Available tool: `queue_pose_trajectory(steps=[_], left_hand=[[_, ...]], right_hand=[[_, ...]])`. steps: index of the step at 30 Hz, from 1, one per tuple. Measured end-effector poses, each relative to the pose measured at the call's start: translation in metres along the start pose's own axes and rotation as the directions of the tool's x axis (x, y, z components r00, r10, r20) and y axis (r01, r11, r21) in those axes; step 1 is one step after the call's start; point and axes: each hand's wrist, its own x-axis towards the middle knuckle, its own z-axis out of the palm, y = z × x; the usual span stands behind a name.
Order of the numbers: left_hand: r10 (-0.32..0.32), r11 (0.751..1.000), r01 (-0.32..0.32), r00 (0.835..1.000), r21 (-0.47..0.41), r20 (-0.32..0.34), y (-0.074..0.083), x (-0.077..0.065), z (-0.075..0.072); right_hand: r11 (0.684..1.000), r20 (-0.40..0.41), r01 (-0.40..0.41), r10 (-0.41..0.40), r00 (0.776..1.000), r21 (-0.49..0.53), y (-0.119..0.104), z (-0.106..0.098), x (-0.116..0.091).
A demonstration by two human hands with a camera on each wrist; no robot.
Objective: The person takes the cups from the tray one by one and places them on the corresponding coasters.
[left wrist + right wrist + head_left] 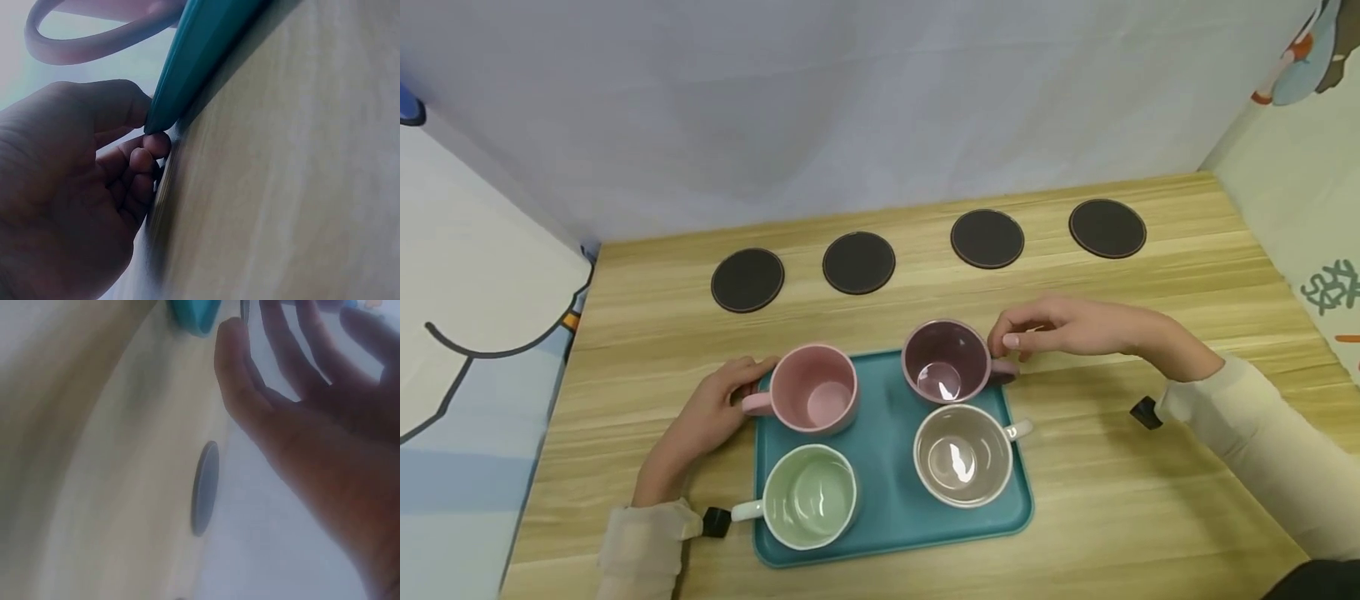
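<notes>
The teal tray (pixel 883 479) lies on the wooden table (pixel 1150 508), in front of the person, bearing four mugs: the pink mug (pixel 814 390) at far left, the green mug (pixel 810 500) at near left, the purple mug (pixel 946 362) at far right and the grey-beige mug (pixel 962 457) at near right. All stand upright, the left pair's handles pointing left, the right pair's pointing right.

The left hand (pixel 715 412) is at the tray's far left corner, beside the pink handle. The left wrist view shows it pinching the rim, thumb on one side and index fingertip on the other, remaining fingers curled. Its forearm rises from the lower left.

The right hand (pixel 1060 327) hangs by the purple mug's handle, wrist bent, fingers loosely bent and spread apart, holding nothing; whether a fingertip touches the handle I cannot tell. Its forearm slants in from the lower right, in a cream sleeve (pixel 1255 450).

Beyond the tray, four black discs (pixel 859 263) lie in a row before a pale backdrop (pixel 880 125).
</notes>
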Motion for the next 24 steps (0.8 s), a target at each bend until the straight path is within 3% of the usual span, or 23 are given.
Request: queue_pose_trajectory(steps=[6,13,24], left_hand=[[0.009,1.000,-0.009,1.000,-0.010,-0.006,0.000,0.000,0.002],[0.038,0.999,-0.037,0.999,0.007,-0.023,-0.002,0.000,0.001],[0.070,0.997,-0.070,0.997,-0.005,-0.031,-0.005,0.001,0.003]], right_hand=[[0.990,0.070,-0.011,0.001,0.998,0.139,0.010,0.007,-0.005],[0.951,0.108,0.026,-0.062,0.992,0.307,0.017,0.018,0.001],[0.930,0.037,0.091,-0.111,0.993,0.356,0.021,0.032,0.007]])
